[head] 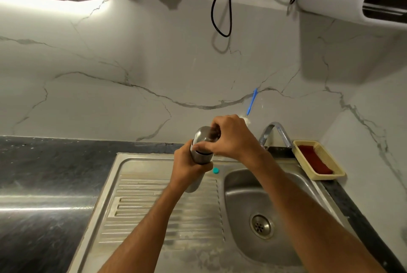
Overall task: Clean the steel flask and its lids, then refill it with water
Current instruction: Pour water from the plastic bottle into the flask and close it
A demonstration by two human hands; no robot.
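The steel flask (201,158) stands upright over the sink's ribbed drainboard (163,208). My left hand (189,165) grips its body from the left. My right hand (233,138) curls over the rounded steel lid (203,134) at its top, thumb on the front and fingers at the back. A dark band shows between lid and body. A small teal cap (216,170) lies on the sink rim just right of the flask. The flask's lower part is hidden behind my left hand and wrist.
The sink basin (248,195) with its drain (261,226) lies to the right, the tap (275,131) behind it. A blue-handled brush (252,102) leans on the marble wall. A yellow basket (321,151) with a red pad sits at right. Dark countertop (44,173) spreads left.
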